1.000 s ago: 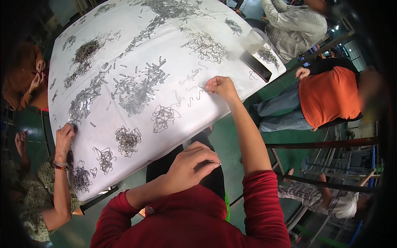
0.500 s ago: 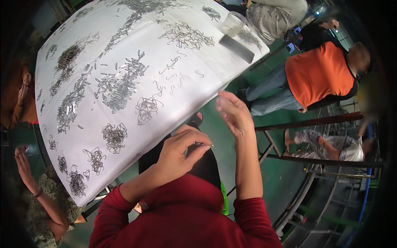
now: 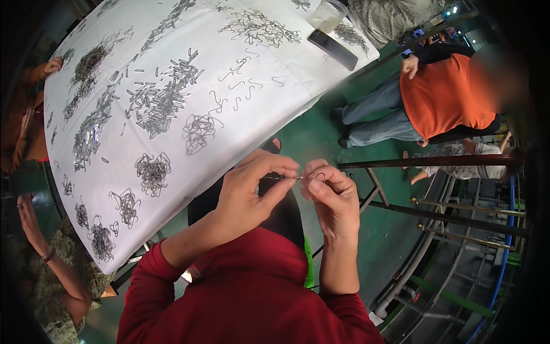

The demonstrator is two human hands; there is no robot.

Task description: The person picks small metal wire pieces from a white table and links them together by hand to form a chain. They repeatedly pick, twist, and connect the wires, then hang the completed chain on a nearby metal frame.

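My left hand is closed in a pinch around a small slim metal piece, mostly covered by the fingers. Its tip meets a thin bent wire hook pinched in my right hand. Both hands are close together over my lap, just off the table's near edge. Nearest on the white-covered table are tangled piles of wire hooks, with a heap of small oblong metal pieces behind them. Loose S-shaped wire hooks lie to the right of that heap.
A black phone and a clear plastic cup stand near the table's right corner. Co-workers' hands show at the left. A person in an orange shirt stands at the right, above dark metal rails.
My right hand has come down and left to meet the left hand, now closed on a wire hook. The view has shifted slightly. A co-worker's hand now reaches the table's left edge.
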